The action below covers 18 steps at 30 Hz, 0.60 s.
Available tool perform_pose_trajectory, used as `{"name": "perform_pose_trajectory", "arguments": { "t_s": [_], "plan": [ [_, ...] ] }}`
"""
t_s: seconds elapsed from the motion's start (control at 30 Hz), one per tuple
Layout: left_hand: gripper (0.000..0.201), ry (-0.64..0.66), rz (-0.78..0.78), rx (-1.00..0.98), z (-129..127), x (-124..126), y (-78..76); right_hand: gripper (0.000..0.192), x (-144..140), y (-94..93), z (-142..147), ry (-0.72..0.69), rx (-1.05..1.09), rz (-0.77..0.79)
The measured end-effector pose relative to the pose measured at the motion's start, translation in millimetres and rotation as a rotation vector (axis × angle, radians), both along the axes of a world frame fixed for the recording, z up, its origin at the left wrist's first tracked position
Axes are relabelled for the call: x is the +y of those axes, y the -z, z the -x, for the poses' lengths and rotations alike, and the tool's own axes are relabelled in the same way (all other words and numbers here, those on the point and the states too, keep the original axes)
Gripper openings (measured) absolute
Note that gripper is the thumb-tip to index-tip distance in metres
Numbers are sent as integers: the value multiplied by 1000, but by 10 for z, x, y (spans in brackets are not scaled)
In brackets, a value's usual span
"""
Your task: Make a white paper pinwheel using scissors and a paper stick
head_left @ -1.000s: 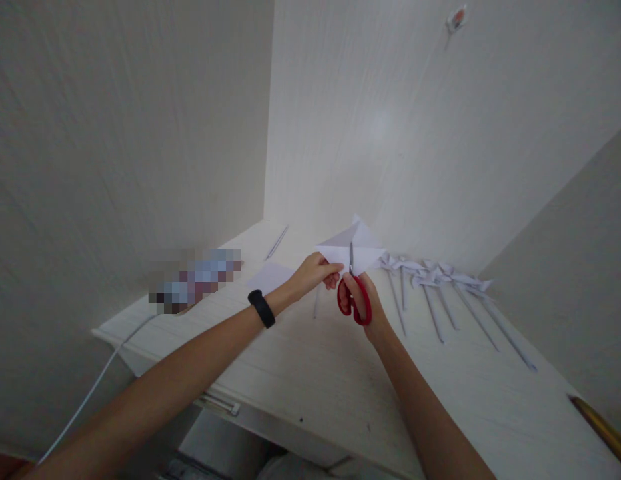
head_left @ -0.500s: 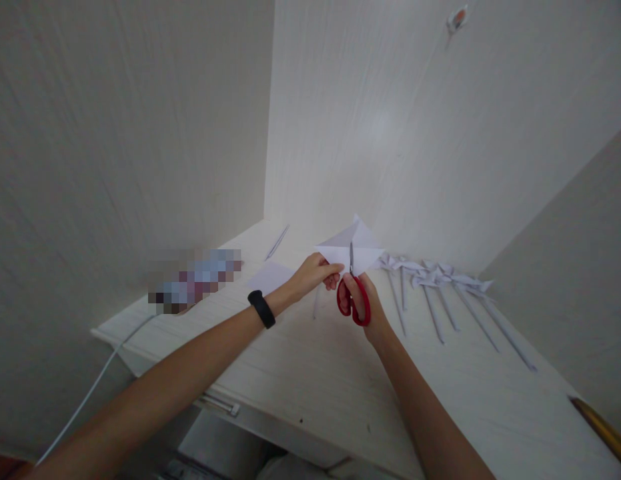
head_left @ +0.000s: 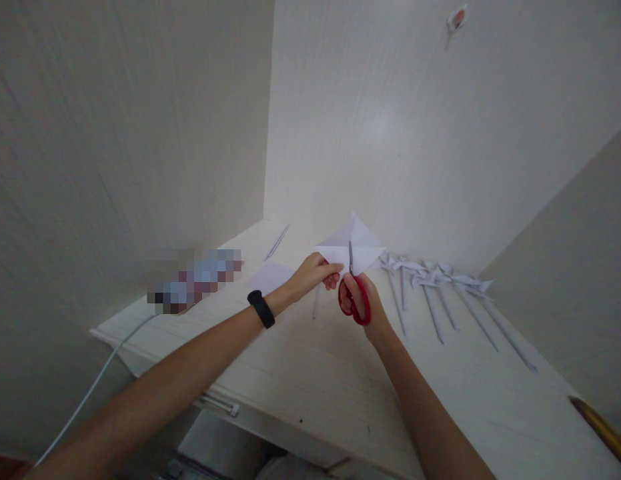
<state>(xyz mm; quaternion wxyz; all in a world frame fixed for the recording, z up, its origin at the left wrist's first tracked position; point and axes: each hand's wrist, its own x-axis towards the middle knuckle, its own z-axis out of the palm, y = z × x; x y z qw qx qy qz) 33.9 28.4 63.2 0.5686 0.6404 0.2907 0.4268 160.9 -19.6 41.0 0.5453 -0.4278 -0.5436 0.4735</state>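
Note:
A creased white sheet of paper (head_left: 335, 253) is held up above the table, one corner pointing away from me. My left hand (head_left: 317, 272) pinches its near left edge between thumb and fingers. In my right hand (head_left: 366, 303) is a pair of scissors with red handles (head_left: 361, 319), fingers through the loops. The blades lie along the middle of the paper, pointing away from me, and look nearly closed. Part of the paper's near corner is hidden by my hands and the scissors.
Several paper pinwheels on sticks (head_left: 443, 273) lie in a row at the right on the white table (head_left: 310, 373). Another paper sheet (head_left: 270, 275) and thin paper sticks (head_left: 277, 243) lie on the left. A blurred-out object (head_left: 200, 277) with a cable (head_left: 110, 363) is further left.
The scissor blades have come closer together on the paper, and the red handles have closed slightly. The paper's far corner has shifted a little to the left. My left hand stays put.

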Motion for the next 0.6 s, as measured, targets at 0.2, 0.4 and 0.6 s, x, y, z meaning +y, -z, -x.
{"name": "perform_pose_trajectory", "arguments": {
  "t_s": [0.2,0.4,0.6],
  "plan": [
    [19,-48,17,-56,15,-7,5,39,-7,-6,-8,22,-7,-9],
    [17,-202,-8,-246,95,2,-54,40,-8,0,-39,28,3,7],
    [16,-265,-12,-228,90,19,-39,43,0,7,-49,14,-26,33]
  ]
}}
